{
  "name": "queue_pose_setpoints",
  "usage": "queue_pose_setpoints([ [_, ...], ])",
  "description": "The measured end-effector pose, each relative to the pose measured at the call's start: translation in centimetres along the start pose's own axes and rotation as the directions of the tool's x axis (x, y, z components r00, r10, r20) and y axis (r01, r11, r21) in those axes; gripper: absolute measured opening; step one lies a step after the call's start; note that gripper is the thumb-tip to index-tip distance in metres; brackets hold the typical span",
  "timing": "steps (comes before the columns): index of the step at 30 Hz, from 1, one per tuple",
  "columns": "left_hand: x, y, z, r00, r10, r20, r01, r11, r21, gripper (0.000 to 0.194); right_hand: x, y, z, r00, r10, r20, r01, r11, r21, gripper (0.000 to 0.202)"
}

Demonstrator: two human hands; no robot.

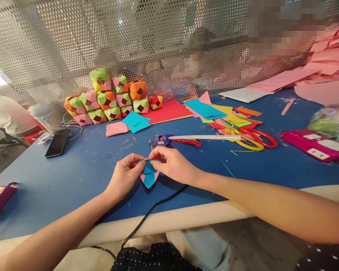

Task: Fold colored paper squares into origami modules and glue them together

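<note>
Between my two hands is a small folded paper piece, blue with pink at its sides, held just above the table near its front edge. My left hand pinches its left upper part between thumb and fingers. On the other side my right hand grips the right upper part, thumb bent over the blue paper. Just behind my hands lies a blue hot glue gun with a long clear glue stick sticking out to the right. The fingertips hide part of the folds.
Stacked folded-paper balls stand at the back left by a perforated metal screen. Blue sheets, yellow-handled scissors and red-handled scissors lie behind. A phone is left; a magenta pouch right. A black cable crosses the front edge.
</note>
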State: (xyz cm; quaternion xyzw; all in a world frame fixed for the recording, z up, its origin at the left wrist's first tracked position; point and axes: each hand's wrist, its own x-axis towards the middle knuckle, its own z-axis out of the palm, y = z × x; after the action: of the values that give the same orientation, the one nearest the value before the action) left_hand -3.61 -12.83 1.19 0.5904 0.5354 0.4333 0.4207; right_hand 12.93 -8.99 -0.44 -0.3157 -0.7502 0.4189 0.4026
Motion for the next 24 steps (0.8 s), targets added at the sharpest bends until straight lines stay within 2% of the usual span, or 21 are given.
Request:
queue_pose_setpoints([
  [5,0.1,-0.3,0.0,1.0,0.025,0.017,-0.024,1.0,-0.009,0.021,0.3,-0.3,-0.1,0.998,0.066,-0.004,-0.065,0.995,0.082,0.006],
  [11,0.3,-0.5,0.0,0.991,0.109,-0.083,-0.102,0.992,0.077,0.018,0.3,-0.5,-0.1,0.992,0.119,0.032,-0.123,0.975,0.187,0.015],
  [17,0.1,-0.4,0.3,0.97,0.208,-0.124,-0.18,0.962,0.207,0.015,0.1,0.0,0.4,0.996,0.085,0.02,-0.087,0.993,0.077,0.014],
  [20,0.0,-0.5,0.5,0.969,0.229,-0.093,-0.207,0.958,0.199,0.017,0.0,0.1,0.7,0.998,0.058,0.0,-0.058,0.998,0.026,0.008],
  [24,-0.1,-1.0,0.6,0.965,0.251,-0.074,-0.229,0.948,0.222,0.02,-0.1,0.2,0.8,0.998,0.054,-0.011,-0.054,0.999,-0.007,0.01],
])
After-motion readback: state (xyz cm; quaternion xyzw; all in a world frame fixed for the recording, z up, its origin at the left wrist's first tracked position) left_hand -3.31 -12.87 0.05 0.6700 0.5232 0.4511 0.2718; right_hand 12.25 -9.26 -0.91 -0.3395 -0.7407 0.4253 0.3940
